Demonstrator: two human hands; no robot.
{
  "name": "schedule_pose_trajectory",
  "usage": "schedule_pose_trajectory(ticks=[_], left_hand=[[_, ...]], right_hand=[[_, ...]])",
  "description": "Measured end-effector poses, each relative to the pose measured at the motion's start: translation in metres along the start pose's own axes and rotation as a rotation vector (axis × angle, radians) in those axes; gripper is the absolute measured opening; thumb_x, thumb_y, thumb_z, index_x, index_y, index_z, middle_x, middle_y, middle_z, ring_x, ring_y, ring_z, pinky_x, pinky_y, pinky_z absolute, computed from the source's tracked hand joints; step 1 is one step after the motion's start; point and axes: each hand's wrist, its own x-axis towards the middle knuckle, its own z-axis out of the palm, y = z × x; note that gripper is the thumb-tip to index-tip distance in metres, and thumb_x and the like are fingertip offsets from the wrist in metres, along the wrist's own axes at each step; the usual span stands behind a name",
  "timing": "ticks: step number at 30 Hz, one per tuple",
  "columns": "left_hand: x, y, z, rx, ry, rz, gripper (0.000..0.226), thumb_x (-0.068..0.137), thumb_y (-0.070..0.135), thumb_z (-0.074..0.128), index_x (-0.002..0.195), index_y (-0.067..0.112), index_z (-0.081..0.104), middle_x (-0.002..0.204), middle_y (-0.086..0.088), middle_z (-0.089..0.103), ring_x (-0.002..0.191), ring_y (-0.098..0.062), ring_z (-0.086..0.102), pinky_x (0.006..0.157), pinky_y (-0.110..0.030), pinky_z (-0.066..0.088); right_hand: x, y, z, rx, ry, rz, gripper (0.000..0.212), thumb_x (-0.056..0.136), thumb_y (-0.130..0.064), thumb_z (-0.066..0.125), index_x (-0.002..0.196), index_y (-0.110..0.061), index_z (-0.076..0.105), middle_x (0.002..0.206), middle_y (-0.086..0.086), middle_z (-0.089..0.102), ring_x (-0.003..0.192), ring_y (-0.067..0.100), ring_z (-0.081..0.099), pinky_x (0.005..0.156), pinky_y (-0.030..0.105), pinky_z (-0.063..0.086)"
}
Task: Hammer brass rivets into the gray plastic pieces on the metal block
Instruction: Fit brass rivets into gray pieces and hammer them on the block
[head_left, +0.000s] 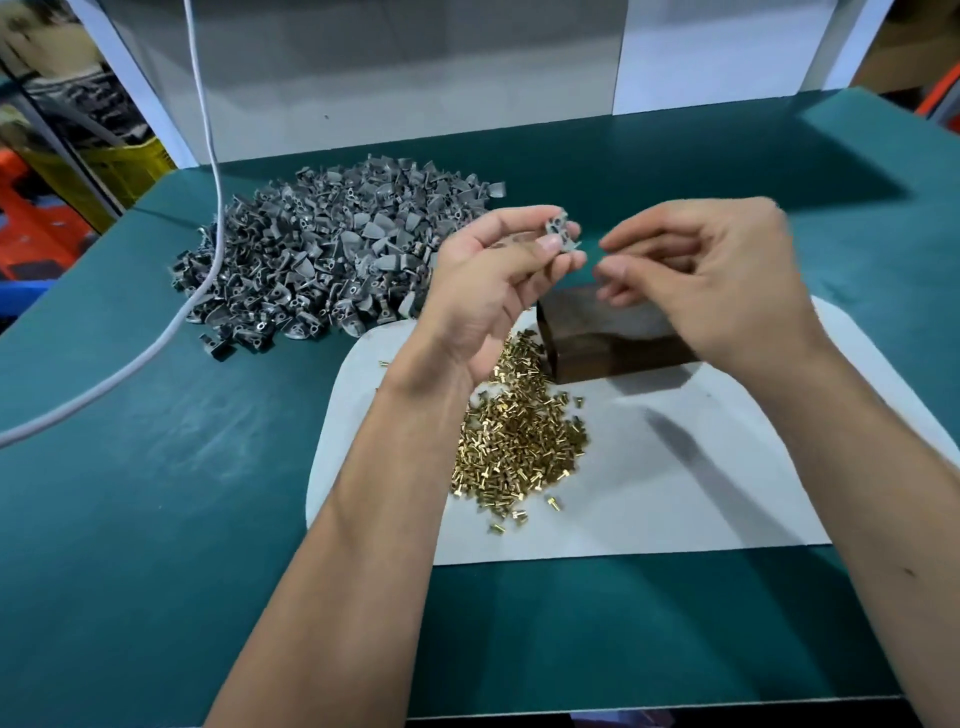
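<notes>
My left hand (498, 270) pinches a small gray plastic piece (560, 234) between thumb and fingertips, raised above the dark metal block (602, 343). My right hand (711, 270) hovers just to the right of the piece with its fingers curled inward; motion blur hides whether a rivet sits between the fingertips. A heap of brass rivets (519, 436) lies on the white mat (701, 467), in front of and left of the block. A large pile of gray plastic pieces (332, 249) covers the green table at the back left.
A white cable (208, 130) hangs down over the gray pile and runs off to the left across the green table (156, 493). White panels (415, 67) wall the back. No hammer is in view.
</notes>
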Motion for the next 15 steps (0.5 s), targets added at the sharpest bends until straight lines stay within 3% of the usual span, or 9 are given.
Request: schedule_pose_trajectory(ticks=[3,6,10,15], left_hand=[[-0.003,-0.009,0.009,-0.019,-0.068,-0.009,0.023,0.094,-0.016,0.055,0.109,-0.003,0.065,0.101,-0.018,0.072,0.078,-0.022,0.073,0.072,-0.019,0.059],[-0.005,-0.014,0.012,-0.012,-0.077,-0.005,0.023,0.093,-0.015,0.058,0.111,-0.002,0.066,0.102,-0.018,0.073,0.081,-0.023,0.074,0.074,-0.020,0.059],[-0.006,-0.018,0.013,0.000,-0.081,0.002,0.022,0.092,-0.014,0.061,0.109,-0.001,0.067,0.097,-0.015,0.075,0.082,-0.023,0.075,0.076,-0.021,0.060],[-0.006,-0.020,0.013,0.027,-0.107,0.015,0.023,0.090,-0.014,0.062,0.108,-0.001,0.069,0.093,-0.015,0.076,0.082,-0.023,0.076,0.077,-0.023,0.061]], right_hand=[[-0.002,0.008,-0.011,0.045,0.185,0.070,0.011,0.087,-0.005,0.077,0.086,-0.017,0.077,0.075,0.004,0.076,0.066,0.020,0.074,0.060,0.030,0.061],[-0.007,0.012,-0.010,-0.054,0.207,0.038,0.004,0.088,-0.012,0.077,0.088,-0.016,0.078,0.083,0.000,0.073,0.071,0.012,0.066,0.055,0.024,0.056],[-0.009,0.011,-0.003,-0.156,0.171,-0.029,0.006,0.091,-0.015,0.073,0.092,-0.021,0.074,0.088,-0.006,0.072,0.081,0.005,0.064,0.078,0.022,0.051],[-0.011,0.008,0.005,-0.156,0.178,-0.025,0.011,0.093,-0.013,0.070,0.095,-0.024,0.072,0.090,-0.007,0.073,0.087,0.004,0.067,0.084,0.019,0.050]])
